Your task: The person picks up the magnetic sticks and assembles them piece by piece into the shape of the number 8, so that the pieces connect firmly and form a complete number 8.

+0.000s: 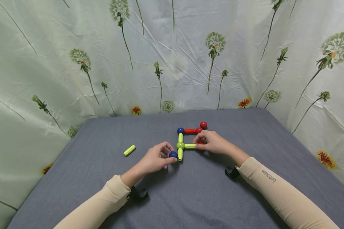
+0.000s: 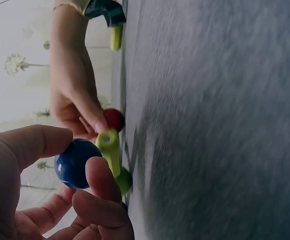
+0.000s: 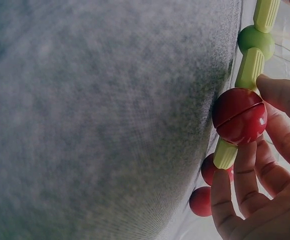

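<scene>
My left hand (image 1: 154, 158) pinches a dark blue ball (image 2: 75, 164) between thumb and fingertips. It holds the ball beside the near end of a yellow-green ribbed rod (image 1: 180, 155). That rod joins a light green ball (image 1: 180, 145), from which two similar rods branch away and to the right. At the end of the right-hand rod (image 1: 190, 146), my right hand (image 1: 215, 142) grips a glossy red ball (image 3: 239, 116), thumb near the rod. Past this ball, another yellow-green rod piece (image 3: 225, 154) shows by the fingertips.
At the far side, a second blue ball (image 1: 180, 130) connects by a red rod (image 1: 190, 131) to a red ball (image 1: 199, 130). Behind it sits another red ball (image 1: 203, 125). A loose yellow-green rod (image 1: 129, 150) lies left on the grey cloth (image 1: 189, 197). A flowered curtain (image 1: 183, 63) hangs behind.
</scene>
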`<action>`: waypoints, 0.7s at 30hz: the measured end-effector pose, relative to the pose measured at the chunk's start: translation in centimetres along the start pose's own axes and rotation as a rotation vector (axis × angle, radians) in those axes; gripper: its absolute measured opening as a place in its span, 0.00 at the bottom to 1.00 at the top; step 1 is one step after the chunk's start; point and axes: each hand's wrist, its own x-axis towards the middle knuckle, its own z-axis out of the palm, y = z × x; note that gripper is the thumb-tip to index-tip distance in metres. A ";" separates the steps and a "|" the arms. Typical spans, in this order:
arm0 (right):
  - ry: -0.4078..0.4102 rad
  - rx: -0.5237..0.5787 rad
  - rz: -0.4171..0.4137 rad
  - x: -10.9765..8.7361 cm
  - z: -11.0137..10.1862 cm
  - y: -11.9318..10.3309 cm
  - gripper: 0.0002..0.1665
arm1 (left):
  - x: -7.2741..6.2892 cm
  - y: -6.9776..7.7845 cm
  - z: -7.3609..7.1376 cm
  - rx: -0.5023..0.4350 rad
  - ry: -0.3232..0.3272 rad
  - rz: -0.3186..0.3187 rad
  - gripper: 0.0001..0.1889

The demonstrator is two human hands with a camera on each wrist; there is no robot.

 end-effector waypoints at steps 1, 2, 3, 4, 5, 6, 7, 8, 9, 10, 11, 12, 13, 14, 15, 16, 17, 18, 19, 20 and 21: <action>0.001 -0.001 0.000 0.0 0.0 0.0 0.06 | -0.1 0.0 0.1 -0.002 -0.009 0.003 0.17; 0.003 -0.002 0.000 0.0 0.0 0.0 0.06 | -0.2 0.1 0.2 -0.004 -0.016 0.008 0.17; 0.004 -0.003 -0.001 0.0 0.0 0.0 0.06 | -0.2 0.1 0.3 -0.006 -0.021 0.013 0.17; 0.005 -0.004 -0.003 0.0 0.0 0.0 0.06 | -0.3 0.1 0.4 -0.010 -0.026 0.019 0.17; 0.005 -0.006 -0.005 0.0 0.0 0.1 0.07 | -0.4 0.1 0.5 -0.011 -0.030 0.024 0.17; 0.006 -0.007 -0.006 0.0 0.1 0.1 0.07 | -0.4 0.1 0.6 -0.011 -0.033 0.028 0.17; 0.007 -0.009 -0.009 0.0 0.1 0.1 0.07 | -0.5 0.0 0.7 -0.013 -0.035 0.031 0.17; 0.007 -0.008 -0.010 0.0 0.1 0.1 0.07 | -0.5 0.0 0.8 -0.016 -0.038 0.032 0.17; 0.008 -0.006 -0.010 0.0 0.1 0.1 0.07 | -0.6 0.0 0.8 -0.017 -0.040 0.032 0.17; 0.008 -0.005 -0.010 0.0 0.1 0.1 0.07 | -0.6 0.0 0.9 -0.016 -0.041 0.032 0.17; 0.007 -0.002 -0.010 0.0 0.1 0.1 0.07 | -0.6 0.0 1.0 -0.016 -0.043 0.031 0.17; 0.006 0.001 -0.008 0.0 0.1 0.1 0.07 | -0.7 0.0 1.1 -0.014 -0.044 0.031 0.17; 0.005 0.003 -0.008 0.0 0.0 0.1 0.07 | -0.7 0.0 1.1 -0.012 -0.046 0.031 0.17; 0.003 0.004 -0.006 -0.1 0.0 0.1 0.07 | -0.8 0.0 1.2 -0.012 -0.048 0.032 0.17; 0.002 0.005 -0.006 -0.1 0.0 0.1 0.07 | -0.8 0.0 1.3 -0.009 -0.049 0.033 0.17; 0.001 0.005 -0.005 -0.1 0.0 0.1 0.07 | -0.9 0.0 1.3 -0.006 -0.050 0.036 0.17; 0.000 0.005 -0.004 -0.1 0.0 0.1 0.07 | -0.9 -0.1 1.4 -0.007 -0.052 0.038 0.17; 0.000 0.004 -0.003 -0.1 0.0 0.1 0.07 | -0.9 -0.1 1.5 -0.005 -0.052 0.039 0.17; -0.001 0.003 -0.003 -0.1 0.0 0.1 0.07 | -0.9 -0.1 1.6 -0.007 -0.052 0.041 0.17; -0.001 0.002 -0.002 -0.1 0.0 0.1 0.07 | -0.9 -0.1 1.6 -0.007 -0.051 0.041 0.17; -0.001 0.002 -0.003 0.0 0.0 0.2 0.07 | -0.9 -0.1 1.7 -0.006 -0.050 0.042 0.17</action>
